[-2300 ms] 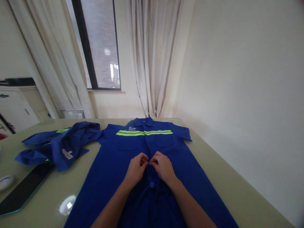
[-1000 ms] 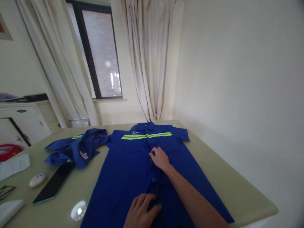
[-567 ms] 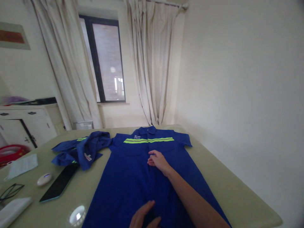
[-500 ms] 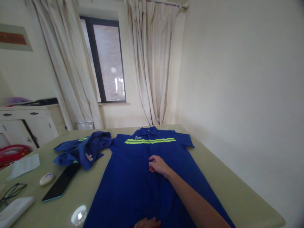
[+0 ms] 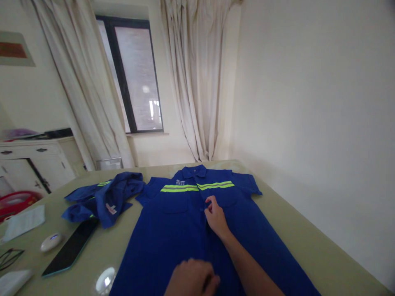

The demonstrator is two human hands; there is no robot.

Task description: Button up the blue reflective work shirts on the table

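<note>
A dark blue short-sleeved work shirt [image 5: 163,238] lies spread front up, collar away from me, with yellow-green reflective stripes across its chest. My right hand [image 5: 217,216] is at the front opening below the stripe, its curled finger and thumb pinching the placket edge. There the two halves of the stripe no longer line up. Closer to me, my left hand [image 5: 193,277] is over the lower part of the shirt. It is blurred and bent, its fingertips hidden, so its grip cannot be made out.
A crumpled blue garment [image 5: 108,197] with reflective strips lies left of the shirt on the table [image 5: 293,222]. Near it are a black tablet-like slab [image 5: 70,248], a white rounded device [image 5: 51,242], a pale mask-like sheet [image 5: 24,222] and glasses [image 5: 10,259]. A wall [image 5: 314,102] rises at right.
My right hand has moved right, drawing the placket edge with it and opening the front slightly. My left hand has come further up into view over the shirt.
</note>
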